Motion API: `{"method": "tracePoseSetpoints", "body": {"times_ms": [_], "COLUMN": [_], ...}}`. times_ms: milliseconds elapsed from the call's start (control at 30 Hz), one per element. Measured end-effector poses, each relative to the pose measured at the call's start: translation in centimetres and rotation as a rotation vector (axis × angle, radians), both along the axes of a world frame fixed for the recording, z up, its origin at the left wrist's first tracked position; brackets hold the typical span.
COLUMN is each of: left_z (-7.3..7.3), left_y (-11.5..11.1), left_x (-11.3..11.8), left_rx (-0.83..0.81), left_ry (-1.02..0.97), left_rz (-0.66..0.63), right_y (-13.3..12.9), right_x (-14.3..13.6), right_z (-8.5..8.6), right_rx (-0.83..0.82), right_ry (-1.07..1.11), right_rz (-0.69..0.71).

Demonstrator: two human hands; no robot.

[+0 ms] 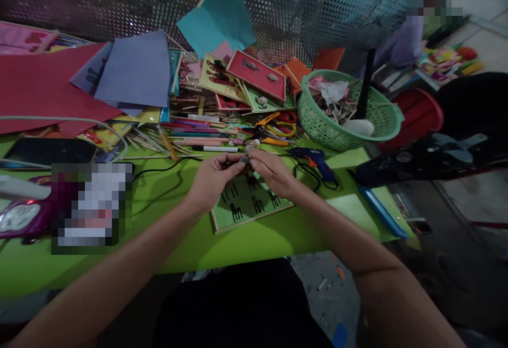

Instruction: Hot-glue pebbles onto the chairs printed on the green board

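Observation:
My left hand pinches a small dark grey pebble between thumb and fingertips. Against the pebble's other side are the closed fingertips of my right hand. Below both hands lies a green card edged with thin wooden sticks, with several black chairs drawn on it; its upper part is partly hidden by the hands. A few light pebbles lie just beyond my fingers. To the right rests a blue glue gun with its dark cable.
Pens, yellow-handled scissors and wooden sticks crowd the table's back. Framed pebble cards are piled behind them. A green basket of scraps stands back right. Phones and cables lie left on the green table.

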State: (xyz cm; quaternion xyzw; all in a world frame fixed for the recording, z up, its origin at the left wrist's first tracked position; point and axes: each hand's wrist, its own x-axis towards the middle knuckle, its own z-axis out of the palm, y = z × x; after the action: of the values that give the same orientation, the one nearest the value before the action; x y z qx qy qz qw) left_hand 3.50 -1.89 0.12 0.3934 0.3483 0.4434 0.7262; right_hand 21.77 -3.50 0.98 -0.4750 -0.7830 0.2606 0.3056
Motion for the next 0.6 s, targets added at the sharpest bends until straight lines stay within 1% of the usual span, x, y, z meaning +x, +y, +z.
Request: {"method": "tracePoseSetpoints", "body": {"times_ms": [167, 267, 433, 500, 600], "left_z": [0.32, 0.32, -0.07, -0.15, -0.08], "left_y": [0.06, 0.14, 0.22, 0.22, 0.21], "left_x": [-0.19, -0.39, -0.49, -0.49, -0.51], "left_rx": [0.005, 0.030, 0.024, 0.008, -0.012], "left_ry": [0.016, 0.037, 0.029, 0.044, 0.058], "left_rz": [0.009, 0.004, -0.039, -0.045, -0.050], "right_y": [-0.09, 0.01, 0.22, 0.23, 0.22], "right_x": [0.04, 0.00, 0.03, 0.05, 0.09], "right_z": [0.32, 0.76, 0.69, 0.52, 0.43], "right_rx": [0.010, 0.020, 0.152, 0.196, 0.229], "right_ry": [0.026, -0.086, -0.315, -0.358, -0.365], "right_rz": [0.024, 0.040, 0.031, 0.022, 0.018]}}
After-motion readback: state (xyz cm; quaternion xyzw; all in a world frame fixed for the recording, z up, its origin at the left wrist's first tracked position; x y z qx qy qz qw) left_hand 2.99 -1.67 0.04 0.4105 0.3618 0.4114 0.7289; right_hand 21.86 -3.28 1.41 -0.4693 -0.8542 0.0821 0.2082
